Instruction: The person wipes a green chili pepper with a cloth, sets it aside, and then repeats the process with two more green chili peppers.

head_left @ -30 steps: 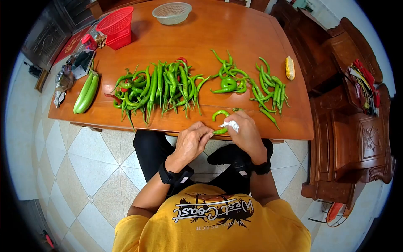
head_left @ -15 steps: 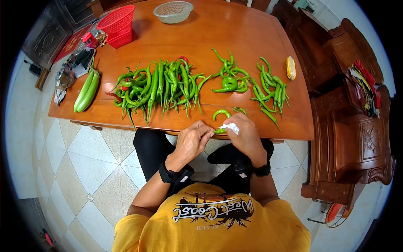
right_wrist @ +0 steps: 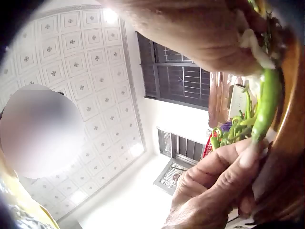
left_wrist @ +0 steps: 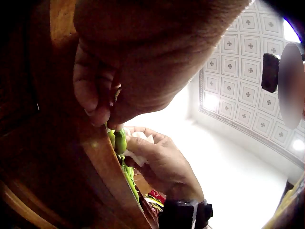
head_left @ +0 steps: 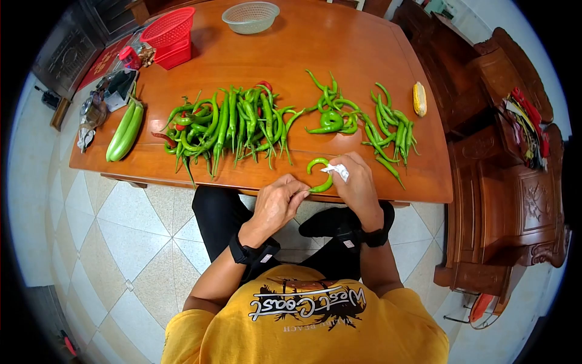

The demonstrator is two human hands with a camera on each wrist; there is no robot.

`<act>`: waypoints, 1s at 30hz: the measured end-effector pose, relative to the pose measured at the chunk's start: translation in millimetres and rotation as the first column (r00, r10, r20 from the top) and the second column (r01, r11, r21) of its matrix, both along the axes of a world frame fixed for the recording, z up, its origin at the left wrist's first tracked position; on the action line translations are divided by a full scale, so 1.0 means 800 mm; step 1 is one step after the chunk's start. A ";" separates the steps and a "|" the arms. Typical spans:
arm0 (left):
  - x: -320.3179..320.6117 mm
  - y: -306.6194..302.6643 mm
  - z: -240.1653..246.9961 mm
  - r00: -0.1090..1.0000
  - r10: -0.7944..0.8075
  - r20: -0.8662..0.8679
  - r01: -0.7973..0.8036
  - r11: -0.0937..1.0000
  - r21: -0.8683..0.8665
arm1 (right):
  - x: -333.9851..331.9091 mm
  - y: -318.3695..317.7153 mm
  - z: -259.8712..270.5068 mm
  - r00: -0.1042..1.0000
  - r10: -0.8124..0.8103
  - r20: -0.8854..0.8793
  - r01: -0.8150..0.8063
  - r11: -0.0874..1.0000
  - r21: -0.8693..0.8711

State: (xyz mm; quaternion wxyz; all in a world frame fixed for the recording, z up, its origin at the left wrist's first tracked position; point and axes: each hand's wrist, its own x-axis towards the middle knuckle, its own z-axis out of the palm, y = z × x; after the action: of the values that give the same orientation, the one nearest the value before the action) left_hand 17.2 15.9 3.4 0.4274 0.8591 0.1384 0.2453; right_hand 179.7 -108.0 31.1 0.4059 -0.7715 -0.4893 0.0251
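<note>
At the table's near edge, my left hand (head_left: 277, 201) pinches one end of a curved green chili pepper (head_left: 323, 186) between thumb and fingertips. My right hand (head_left: 359, 189) grips a crumpled white tissue (head_left: 337, 172) against the pepper's other end. Seen from the right wrist, the chili pepper (right_wrist: 269, 102) runs from the left fingertips up to the tissue, its skin glossy. Just beyond the hands lies another curved green pepper (head_left: 316, 164). From the left wrist, the right hand (left_wrist: 164, 160) shows with the tissue (left_wrist: 140, 148), while the left palm hides much of the work.
A big heap of green peppers (head_left: 227, 124) with a few red ones lies left of centre. Two smaller green groups (head_left: 332, 115) (head_left: 394, 130) lie to the right, near a corn cob (head_left: 419, 99). Pale green eggplants (head_left: 126, 130), red baskets (head_left: 170, 33) and a pale basket (head_left: 250, 18) stand farther off.
My right hand has slid with the tissue up and to the right along the pepper, baring more of it. My left hand keeps its pinch in the same place.
</note>
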 end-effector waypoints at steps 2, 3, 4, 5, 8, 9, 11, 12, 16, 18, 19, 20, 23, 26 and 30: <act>0.000 0.000 0.002 1.000 -0.002 0.002 0.002 1.000 0.006 | -0.004 0.009 -0.002 1.000 0.002 -0.001 -0.002 1.000 0.030; 0.000 0.000 0.003 1.000 -0.004 0.000 0.004 1.000 0.003 | -0.006 0.014 -0.002 1.000 0.003 -0.001 -0.003 0.999 0.046; 0.000 0.000 0.003 1.000 -0.006 -0.004 0.006 1.000 0.000 | -0.010 0.019 -0.002 1.000 0.025 -0.007 -0.024 0.998 0.060; 0.000 0.000 0.003 1.000 -0.009 -0.007 0.009 1.000 -0.002 | -0.014 0.024 -0.002 0.999 0.047 -0.014 -0.046 0.996 0.075; 0.000 0.000 0.004 1.000 -0.005 0.002 0.005 1.000 0.012 | -0.019 0.034 -0.008 0.995 0.098 -0.024 -0.096 0.993 0.068; 0.000 0.000 0.004 1.000 -0.007 0.001 0.007 1.000 0.012 | -0.019 0.036 -0.011 0.993 0.112 -0.027 -0.110 0.992 0.057; -0.001 0.000 0.005 1.000 -0.009 -0.001 0.009 1.000 0.013 | -0.015 0.034 -0.011 0.997 0.073 0.030 -0.074 0.996 0.041; -0.001 0.001 0.006 1.000 -0.008 -0.001 0.008 1.000 0.013 | -0.012 0.031 -0.010 0.998 0.043 0.037 -0.044 0.999 0.032; 0.001 0.000 0.005 1.000 -0.006 -0.002 0.006 1.000 0.007 | -0.001 0.015 -0.004 1.000 -0.010 0.019 0.010 1.000 -0.009; 0.001 0.000 0.004 1.000 -0.005 -0.004 0.005 1.000 0.008 | 0.001 0.007 -0.003 1.000 -0.010 0.026 0.010 1.000 -0.007; 0.001 0.000 0.004 1.000 -0.004 -0.006 0.004 1.000 0.012 | 0.000 0.003 -0.002 1.000 0.002 0.010 -0.002 1.000 -0.022; 0.001 0.000 0.004 1.000 -0.003 -0.008 0.003 1.000 0.016 | -0.003 -0.001 0.001 1.000 0.014 -0.008 -0.015 0.999 -0.037; 0.001 0.001 0.005 0.999 -0.005 -0.034 0.006 1.000 0.018 | -0.015 -0.010 0.011 0.995 0.080 -0.066 -0.084 0.994 -0.064; 0.001 0.000 0.004 1.000 -0.002 -0.028 0.002 1.000 0.012 | -0.022 -0.017 0.014 0.986 0.129 -0.107 -0.140 0.985 -0.102; 0.001 0.001 0.003 1.000 -0.003 -0.004 0.003 1.000 0.020 | -0.024 -0.022 0.019 0.975 0.139 -0.172 -0.162 0.978 -0.130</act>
State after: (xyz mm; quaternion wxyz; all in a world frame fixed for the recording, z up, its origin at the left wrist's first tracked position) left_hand 18.1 16.4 5.6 0.4188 0.8640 0.1353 0.2445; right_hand 160.7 -125.9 46.4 0.3848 -0.7547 -0.5088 0.1532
